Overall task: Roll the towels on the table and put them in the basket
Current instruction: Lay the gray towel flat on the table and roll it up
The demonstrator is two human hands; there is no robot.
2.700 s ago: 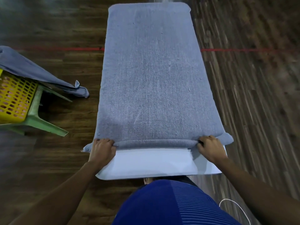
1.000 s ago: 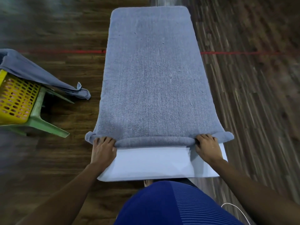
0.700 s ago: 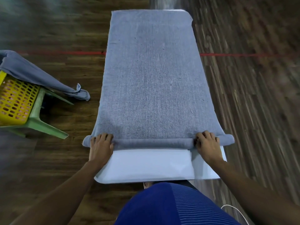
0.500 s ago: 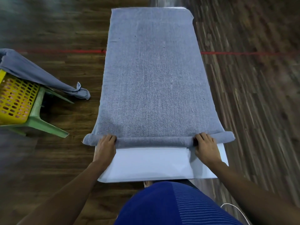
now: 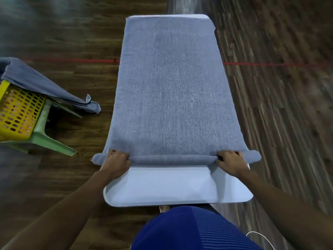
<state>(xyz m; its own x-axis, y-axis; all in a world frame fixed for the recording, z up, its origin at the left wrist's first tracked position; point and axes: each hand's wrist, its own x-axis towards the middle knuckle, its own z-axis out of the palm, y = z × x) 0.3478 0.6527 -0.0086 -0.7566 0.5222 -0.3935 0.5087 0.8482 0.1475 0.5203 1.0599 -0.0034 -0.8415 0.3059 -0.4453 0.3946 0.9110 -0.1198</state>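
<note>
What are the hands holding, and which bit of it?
The left hand and right hand both grip the grey-blue terry towel by its rolled near edge, one towards each end.

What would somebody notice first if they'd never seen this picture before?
Probably the big grey-blue fluffy towel spread along the long white table in the middle, its near end rolled up. The left hand and right hand grip that roll, one at each end. Off to the left, a yellow plastic basket with holes sits on a green plastic stool, with another grey-blue towel draped over it.
</note>
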